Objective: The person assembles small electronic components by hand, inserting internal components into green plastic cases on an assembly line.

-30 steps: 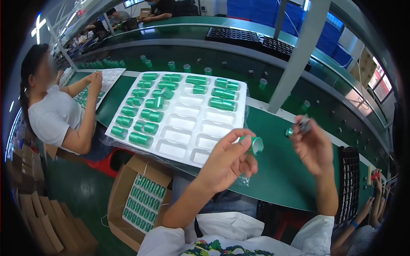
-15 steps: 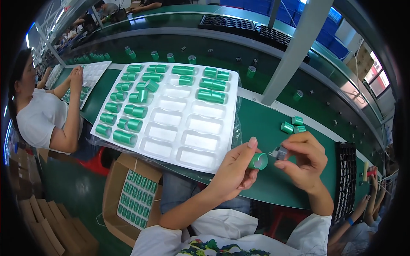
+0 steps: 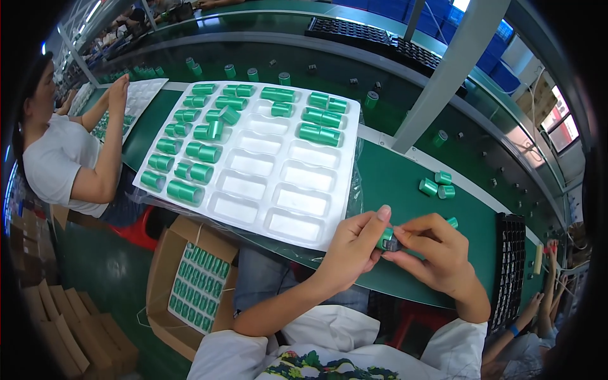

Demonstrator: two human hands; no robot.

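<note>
My left hand (image 3: 347, 252) is closed around a short green tube (image 3: 383, 235), its open end turned toward my right hand (image 3: 441, 252). Between the thumb and fingers of my right hand is a small dark grey block-like part (image 3: 392, 244), which meets the tube's open end. How far it sits inside is hidden by my fingers. Left of my hands lies a white moulded tray (image 3: 288, 196), with green cylinders (image 3: 319, 134) lying in many of its pockets. Several loose green cylinders (image 3: 428, 187) rest on the green bench beyond my right hand.
A black slotted tray (image 3: 508, 266) stands at the bench's right. Behind the bench, a conveyor (image 3: 221, 60) carries green cylinders and small dark parts, and a grey post (image 3: 446, 79) rises. An open carton (image 3: 166, 272) is below left. Co-workers sit left (image 3: 63, 164) and right (image 3: 535, 345).
My right hand has moved left, bringing the grey part from apart to against the open end of the tube. Another green cylinder now shows behind my right hand. The view has shifted slightly.
</note>
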